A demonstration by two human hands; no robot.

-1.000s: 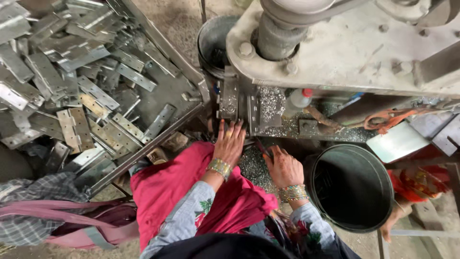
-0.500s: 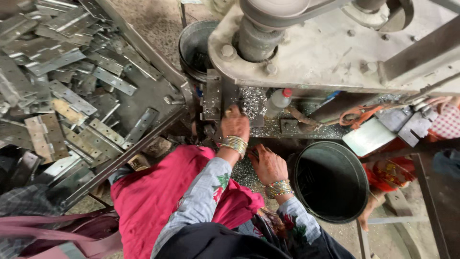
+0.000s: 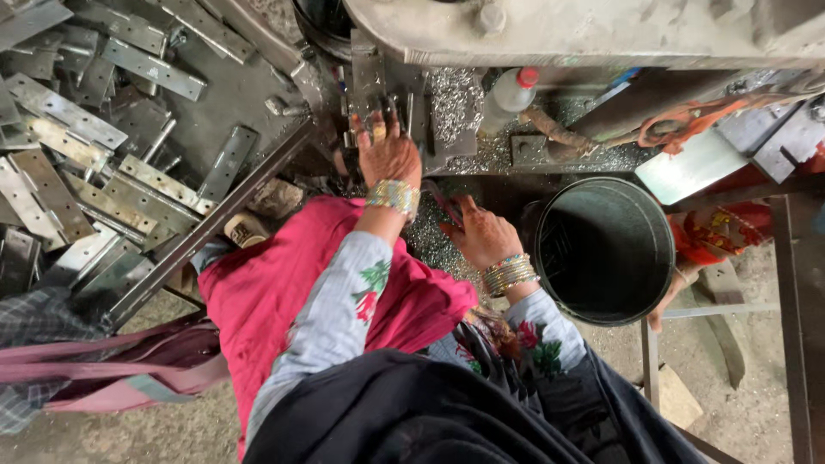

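Metal piece (image 3: 379,131) sits at the press die (image 3: 382,94), left hand (image 3: 388,153) pinching it now, further forward than before. Right hand (image 3: 483,235) stays low, fingers curled around a thin stick (image 3: 440,199).

A heap of flat metal hinge plates (image 3: 103,172) lies at left; a dark round bucket (image 3: 606,249) stands at right, a red-capped plastic bottle (image 3: 507,96) above.

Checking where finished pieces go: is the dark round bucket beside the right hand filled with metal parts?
No. The bucket shows only a dark, bare inside, while the flat metal plates lie heaped far to the left.
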